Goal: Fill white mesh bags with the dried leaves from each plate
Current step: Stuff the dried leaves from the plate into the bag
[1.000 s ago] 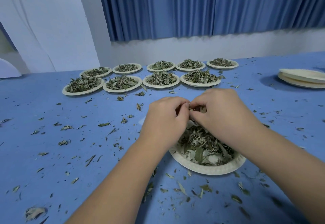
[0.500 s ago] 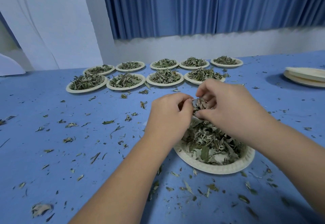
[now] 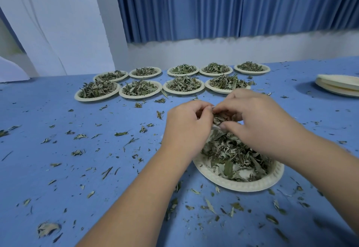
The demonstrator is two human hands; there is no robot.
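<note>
A paper plate [image 3: 242, 187] heaped with dried leaves [image 3: 233, 155] sits on the blue table just in front of me. Above its far edge my two hands meet. My left hand [image 3: 186, 128] is closed around a white mesh bag [image 3: 214, 127], of which only thin white edges show between the fingers. My right hand [image 3: 256, 122] pinches a clump of dried leaves [image 3: 219, 119] at the bag's mouth, forefinger touching my left thumb. Most of the bag is hidden by both hands.
Several plates of dried leaves [image 3: 139, 89] stand in two rows at the back of the table. A stack of empty plates [image 3: 338, 85] lies at the far right. Loose leaf bits [image 3: 120, 133] litter the blue tabletop [image 3: 58, 169] all around.
My right hand has closed in against my left, pressing its clump of leaves between them. Both hands stay above the plate's far edge.
</note>
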